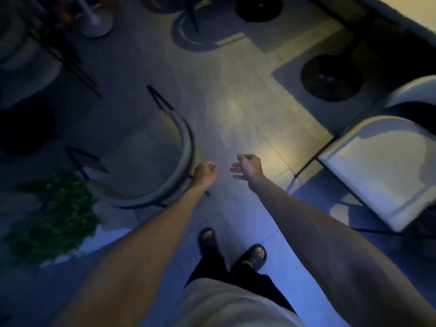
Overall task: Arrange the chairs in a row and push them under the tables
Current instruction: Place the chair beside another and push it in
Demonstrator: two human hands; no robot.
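Note:
A round-backed grey chair (151, 161) with thin black legs stands on the floor at my left. My left hand (205, 173) is curled into a fist right at the chair's curved back rim, and I cannot tell whether it grips the rim. My right hand (247, 166) hangs free over the tiled floor with its fingers loosely apart and nothing in it. At the right stands a white chair (387, 171), with a second white chair (415, 90) behind it. A table edge (401, 10) shows at the top right above a black round pedestal base (331, 77).
A green plant (52, 218) sits at the lower left. More round table bases (259, 8) and another chair (26, 67) lie at the top and far left. Tiled floor (236, 114) runs between the chairs. My sandalled feet (232, 249) are below.

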